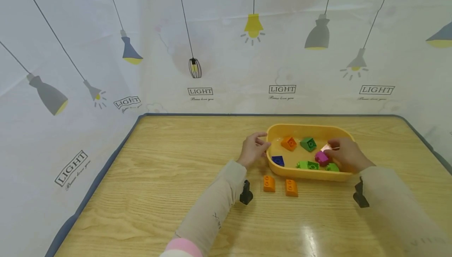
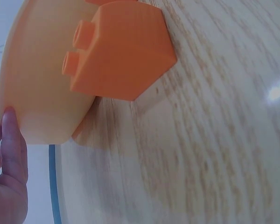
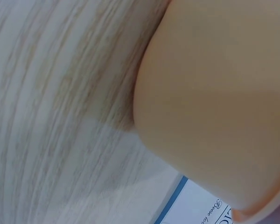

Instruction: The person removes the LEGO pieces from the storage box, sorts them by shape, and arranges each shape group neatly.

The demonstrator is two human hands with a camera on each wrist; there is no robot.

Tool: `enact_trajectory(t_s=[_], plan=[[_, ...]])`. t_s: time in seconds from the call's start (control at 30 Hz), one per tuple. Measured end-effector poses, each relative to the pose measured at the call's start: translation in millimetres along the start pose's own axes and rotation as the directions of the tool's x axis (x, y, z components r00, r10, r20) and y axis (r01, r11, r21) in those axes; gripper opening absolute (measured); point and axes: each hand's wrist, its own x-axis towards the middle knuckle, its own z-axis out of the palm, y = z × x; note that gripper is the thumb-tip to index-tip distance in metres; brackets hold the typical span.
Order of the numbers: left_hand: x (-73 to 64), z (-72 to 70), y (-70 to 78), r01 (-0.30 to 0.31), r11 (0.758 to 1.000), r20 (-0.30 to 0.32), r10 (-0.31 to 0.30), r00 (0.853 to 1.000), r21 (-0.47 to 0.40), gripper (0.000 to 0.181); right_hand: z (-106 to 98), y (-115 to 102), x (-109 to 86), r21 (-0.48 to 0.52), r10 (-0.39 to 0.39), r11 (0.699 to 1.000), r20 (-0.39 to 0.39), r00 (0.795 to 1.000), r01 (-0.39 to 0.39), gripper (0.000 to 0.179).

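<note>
A yellow plastic tub (image 1: 310, 174) with rounded corners stands on the table. My left hand (image 1: 252, 147) touches its left rim, fingers lightly bent; the left wrist view shows fingertips against the tub's outer wall. Over the right side, my right hand (image 1: 344, 154) reaches in and pinches a light pink building block (image 1: 326, 147). Just below that lies a magenta block (image 1: 321, 158). Also in the tub are an orange block (image 1: 288, 143), a green block (image 1: 308, 144), a dark blue block (image 1: 277, 160) and light green blocks (image 1: 308, 165). The right wrist view hides the right hand's fingers.
Two orange studded blocks, one on the left (image 1: 269, 183) and one on the right (image 1: 291, 187), sit on the wooden table (image 1: 169, 163) in front of the tub. White sheeting (image 1: 226, 53) printed with lamps borders the table's back and sides.
</note>
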Motion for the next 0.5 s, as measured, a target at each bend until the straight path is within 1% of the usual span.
enact_trajectory(t_s=[0.13, 0.27, 0.4, 0.5], plan=[[0.7, 0.4, -1.1, 0.002, 1.0, -0.001, -0.002, 1.0, -0.004, 0.036, -0.6, 0.0, 0.9, -0.021, -0.016, 1.0, 0.042, 0.999, 0.017, 0.057], [1.4, 0.9, -2.0, 0.006, 1.0, -0.002, -0.006, 1.0, -0.006, 0.036, 0.2, 1.4, 0.8, -0.033, -0.025, 0.999, 0.032, 0.999, 0.026, 0.055], [1.4, 0.6, -2.0, 0.009, 1.0, -0.005, -0.009, 1.0, -0.003, 0.036, 1.7, 2.6, 1.3, -0.001, -0.016, 1.0, 0.017, 1.0, 0.016, 0.055], [1.5, 0.3, -2.1, 0.01, 1.0, -0.005, -0.01, 1.0, -0.003, 0.035, 2.3, 2.4, 1.3, 0.036, 0.008, 0.999, 0.016, 1.0, -0.009, 0.056]])
